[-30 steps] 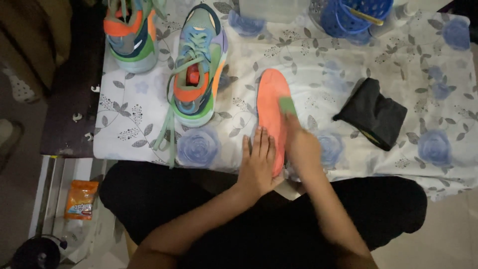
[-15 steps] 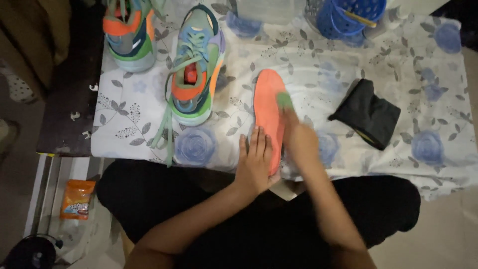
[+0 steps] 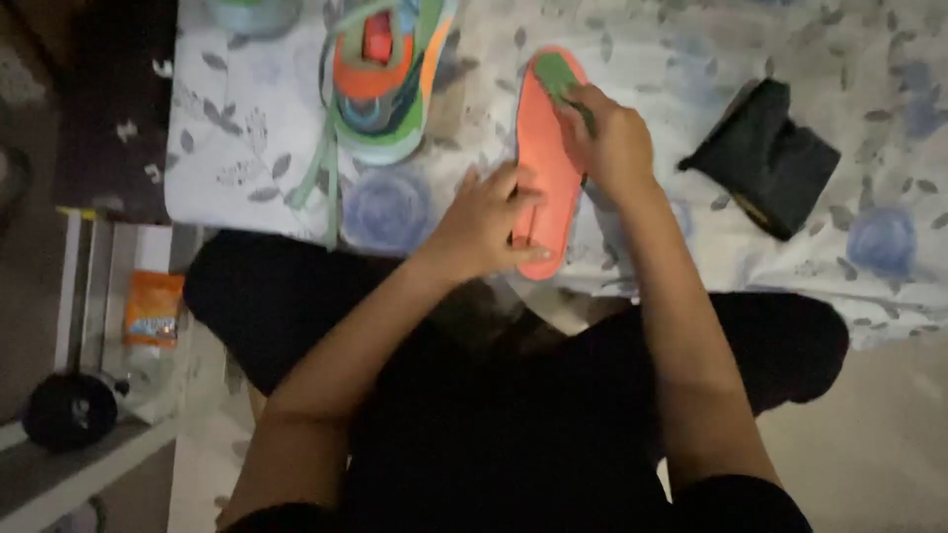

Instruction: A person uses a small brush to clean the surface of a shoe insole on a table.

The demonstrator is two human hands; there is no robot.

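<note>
**Insole pinned and scrubbed on the floral cloth**

Head view. Orange insole [image 3: 541, 168] lies flat at centre frame on the floral cloth [image 3: 247, 128], toe toward the top. Left hand [image 3: 484, 222] rests fingers spread and flat on the heel end, pinning it. Right hand [image 3: 614, 138] is curled shut around a green pad [image 3: 559, 74] pressed on the toe end. A colourful shoe [image 3: 380, 84] sits upper left, just beside the insole; a black cloth [image 3: 765, 158] lies apart at right; an orange packet [image 3: 153, 308] is on the floor, lower left.

Judgement: the insole looks light, thin and bendy, likely to skid or buckle; best held flat at the heel or pinched along its edges.
</note>
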